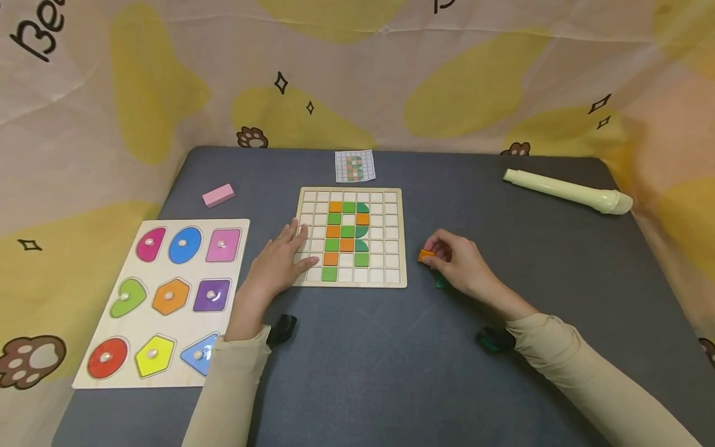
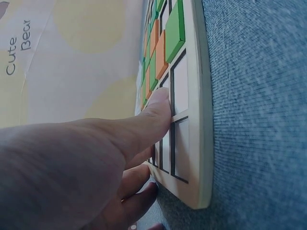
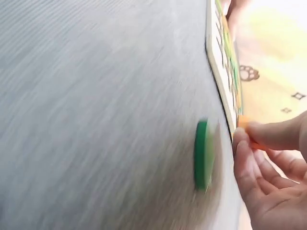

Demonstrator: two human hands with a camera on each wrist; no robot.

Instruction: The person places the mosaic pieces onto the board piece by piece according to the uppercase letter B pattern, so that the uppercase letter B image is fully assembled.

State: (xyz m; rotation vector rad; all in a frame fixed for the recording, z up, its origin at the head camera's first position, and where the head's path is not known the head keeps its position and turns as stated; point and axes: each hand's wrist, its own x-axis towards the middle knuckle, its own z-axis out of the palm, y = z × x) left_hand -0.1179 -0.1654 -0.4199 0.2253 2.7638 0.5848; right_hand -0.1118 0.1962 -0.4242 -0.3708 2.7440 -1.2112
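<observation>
A wooden grid board (image 1: pixel 380 280) lies mid-table with green and orange tiles in its cells, laid out like a letter. My left hand (image 1: pixel 277 261) rests on the board's left side, fingers extended; in the left wrist view the thumb (image 2: pixel 156 108) touches a white cell near the front edge. To the right of the board, my right hand (image 1: pixel 460 261) pinches an orange tile (image 1: pixel 426 255) between thumb and fingertips. Under that hand a dark green tile (image 3: pixel 201 155) with a curved side lies on the table, partly hidden in the head view.
Behind the board lies a small pattern card (image 1: pixel 355 166). At left are a shape puzzle board (image 1: pixel 184 273) with knobbed pieces and a pink block (image 1: pixel 218 195). A pale green microphone-shaped stick (image 1: pixel 566 191) lies at the back right. Patterned cloth (image 1: pixel 357 81) stands behind the table.
</observation>
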